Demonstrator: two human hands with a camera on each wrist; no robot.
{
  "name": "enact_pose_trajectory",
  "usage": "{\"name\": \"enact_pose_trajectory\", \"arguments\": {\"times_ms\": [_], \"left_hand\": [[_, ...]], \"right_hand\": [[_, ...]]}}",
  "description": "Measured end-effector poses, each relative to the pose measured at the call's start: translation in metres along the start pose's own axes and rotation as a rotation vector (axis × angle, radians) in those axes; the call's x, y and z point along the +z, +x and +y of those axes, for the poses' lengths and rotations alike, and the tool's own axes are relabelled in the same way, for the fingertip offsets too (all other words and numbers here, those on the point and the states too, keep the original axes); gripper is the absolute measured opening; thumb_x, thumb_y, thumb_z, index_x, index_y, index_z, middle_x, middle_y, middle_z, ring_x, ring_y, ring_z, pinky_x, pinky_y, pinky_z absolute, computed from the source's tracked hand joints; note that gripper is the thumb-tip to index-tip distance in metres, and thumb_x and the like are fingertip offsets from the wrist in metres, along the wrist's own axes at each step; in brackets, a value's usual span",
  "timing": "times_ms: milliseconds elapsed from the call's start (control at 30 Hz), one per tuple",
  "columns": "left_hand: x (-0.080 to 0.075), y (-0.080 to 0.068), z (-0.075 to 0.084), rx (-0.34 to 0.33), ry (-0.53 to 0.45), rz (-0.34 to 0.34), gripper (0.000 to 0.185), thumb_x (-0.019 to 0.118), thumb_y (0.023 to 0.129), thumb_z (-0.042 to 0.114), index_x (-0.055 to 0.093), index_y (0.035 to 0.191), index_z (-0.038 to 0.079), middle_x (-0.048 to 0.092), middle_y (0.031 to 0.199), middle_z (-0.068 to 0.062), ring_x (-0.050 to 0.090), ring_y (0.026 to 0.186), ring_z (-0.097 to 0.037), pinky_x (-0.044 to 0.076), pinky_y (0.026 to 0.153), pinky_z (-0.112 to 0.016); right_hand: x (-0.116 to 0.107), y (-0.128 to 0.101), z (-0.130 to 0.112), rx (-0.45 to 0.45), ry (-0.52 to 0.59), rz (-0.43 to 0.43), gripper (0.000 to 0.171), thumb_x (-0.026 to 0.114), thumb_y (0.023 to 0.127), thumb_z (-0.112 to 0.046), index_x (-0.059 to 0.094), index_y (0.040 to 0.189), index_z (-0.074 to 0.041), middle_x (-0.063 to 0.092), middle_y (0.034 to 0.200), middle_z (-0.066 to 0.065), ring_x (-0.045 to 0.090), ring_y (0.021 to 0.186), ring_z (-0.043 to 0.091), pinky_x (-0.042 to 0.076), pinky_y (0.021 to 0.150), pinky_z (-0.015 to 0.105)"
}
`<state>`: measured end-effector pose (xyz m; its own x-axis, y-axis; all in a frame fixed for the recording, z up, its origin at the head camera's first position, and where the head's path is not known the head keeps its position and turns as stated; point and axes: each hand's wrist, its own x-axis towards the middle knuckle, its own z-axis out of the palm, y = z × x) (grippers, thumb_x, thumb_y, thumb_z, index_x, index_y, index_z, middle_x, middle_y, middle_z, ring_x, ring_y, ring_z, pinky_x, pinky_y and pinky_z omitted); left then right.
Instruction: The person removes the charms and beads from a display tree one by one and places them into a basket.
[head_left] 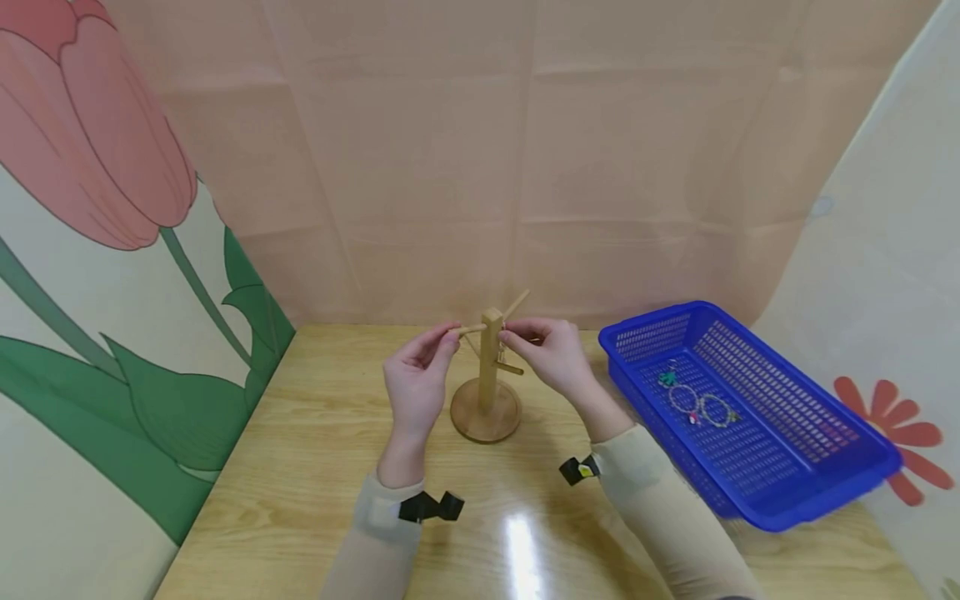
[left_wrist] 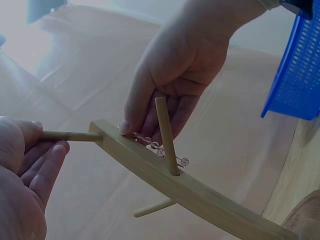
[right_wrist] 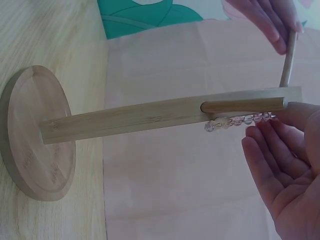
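Bracelet (right_wrist: pixel 235 121) of clear beads, strung along upper peg (right_wrist: pixel 243 105) of wooden stand (head_left: pixel 487 379) at mid counter (head_left: pixel 315 433). Right hand (head_left: pixel 551 354) pinching bracelet at peg; left hand (head_left: pixel 416 379) pinching tip of opposite peg (left_wrist: pixel 70 135), steadying stand. Likely light, limp, slippery, beads small and possibly fragile; best held by pinching string between fingertips. Stand stiff, light, tippable. Blue basket (head_left: pixel 810 467) at right, more bracelets (head_left: pixel 701 407) inside. Bracelet barely visible from head view; far end hidden behind fingers; clasp unclear.
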<state>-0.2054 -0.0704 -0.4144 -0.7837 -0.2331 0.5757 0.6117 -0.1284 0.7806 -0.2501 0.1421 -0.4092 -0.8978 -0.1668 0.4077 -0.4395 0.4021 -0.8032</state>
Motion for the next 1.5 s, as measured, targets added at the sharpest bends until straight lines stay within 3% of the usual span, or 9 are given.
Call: {"name": "enact_pose_trajectory", "arguments": {"times_ms": [633,933,1167,1500], "left_hand": [[0.0008,0.0004,0.0014,-0.002,-0.010,0.009,0.016,0.077,0.098,0.000,0.079,0.112,-0.008,0.079,0.109,-0.022,0.079,0.095,-0.023,0.067,0.088,-0.034],[0.0034,-0.0020,0.0031,-0.039,-0.067,0.039,0.018,0.077,0.098,-0.001,0.078,0.113,-0.009,0.078,0.110,-0.023,0.079,0.097,-0.020,0.066,0.089,-0.036],[0.0056,-0.0004,0.0012,-0.050,-0.088,0.043,0.019,0.077,0.097,-0.003,0.076,0.114,-0.011,0.078,0.110,-0.022,0.079,0.096,-0.027,0.067,0.089,-0.037],[0.0024,-0.0020,0.0011,-0.064,-0.082,0.040,0.019,0.076,0.098,-0.002,0.076,0.116,-0.011,0.078,0.112,-0.022,0.079,0.098,-0.020,0.066,0.089,-0.037]], "right_hand": [[0.0001,0.0001,-0.0050,0.002,0.004,0.015,0.016,0.082,0.098,-0.019,0.084,0.106,-0.005,0.081,0.097,0.006,0.077,0.085,0.020,0.064,0.071,0.022],[0.0018,-0.0010,-0.0043,0.014,0.042,0.031,0.016,0.083,0.097,-0.017,0.083,0.105,-0.003,0.081,0.097,0.007,0.077,0.084,0.020,0.064,0.071,0.021],[-0.0014,-0.0006,-0.0027,0.017,0.058,0.043,0.016,0.084,0.097,-0.017,0.083,0.105,-0.003,0.081,0.096,0.008,0.076,0.084,0.020,0.063,0.070,0.020],[-0.0068,-0.0004,0.0015,0.033,0.080,0.067,0.020,0.084,0.098,-0.023,0.084,0.107,-0.005,0.081,0.096,0.008,0.076,0.085,0.020,0.064,0.071,0.020]]}}
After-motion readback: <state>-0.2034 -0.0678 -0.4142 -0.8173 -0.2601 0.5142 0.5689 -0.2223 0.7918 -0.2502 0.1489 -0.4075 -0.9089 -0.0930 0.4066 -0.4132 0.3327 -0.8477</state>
